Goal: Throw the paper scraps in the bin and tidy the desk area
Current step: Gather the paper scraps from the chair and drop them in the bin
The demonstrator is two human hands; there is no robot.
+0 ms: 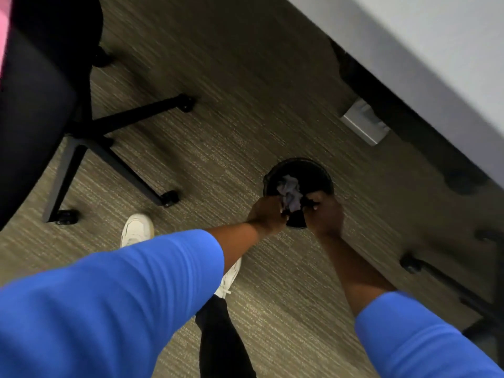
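A small round black bin (313, 170) stands on the carpet just in front of the white desk (436, 45). Crumpled grey-white paper scraps (291, 192) sit bunched over the bin's mouth. My left hand (268, 214) pinches the scraps from the left, fingers closed on them. From the right, my right hand (326, 214) closes on the same bundle, at the bin's near rim. Both arms wear blue sleeves pushed up the forearm. Whatever lies deeper in the bin is hidden in shadow.
A black office chair (41, 105) with a wheeled star base (120, 148) stands at the left. Another chair base with a castor (411, 264) lies at the right. A grey bracket (364, 122) hangs under the desk. My white shoes (136, 230) stand on the carpet.
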